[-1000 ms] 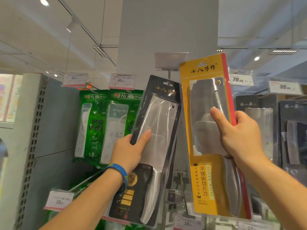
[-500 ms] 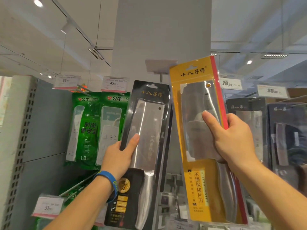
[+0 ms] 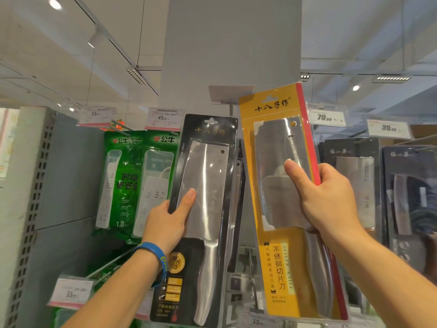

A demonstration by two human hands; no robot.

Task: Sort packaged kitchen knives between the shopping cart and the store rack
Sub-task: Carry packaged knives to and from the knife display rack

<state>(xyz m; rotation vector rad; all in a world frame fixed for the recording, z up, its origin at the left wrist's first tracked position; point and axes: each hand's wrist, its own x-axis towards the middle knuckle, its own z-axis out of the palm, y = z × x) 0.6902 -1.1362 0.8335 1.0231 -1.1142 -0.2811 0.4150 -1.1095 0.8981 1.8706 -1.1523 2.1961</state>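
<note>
- The store rack (image 3: 71,174) stands behind both grips. A peg with a blank label plate (image 3: 230,93) sticks out above and between them. The shopping cart is not in view.
- The yellow knife pack (image 3: 279,256) is a tall card with a red edge and a clear blister over a steel cleaver. It is near upright, with its top tilted slightly left. The blade end is above the grip and the handle below.
- The black knife pack (image 3: 208,176) is also near upright and holds a cleaver with a steel handle. Most of the blade sits above the grip.
- The right hand (image 3: 331,197) clamps the yellow pack's right edge, thumb across the blister.
- The left hand (image 3: 168,223) clasps the black pack's left edge, thumb on the front.
- The yellow pack's hang slot (image 3: 272,98) is well above the grip and just beside the plate, so the right hand seems nearer to hanging.
</note>
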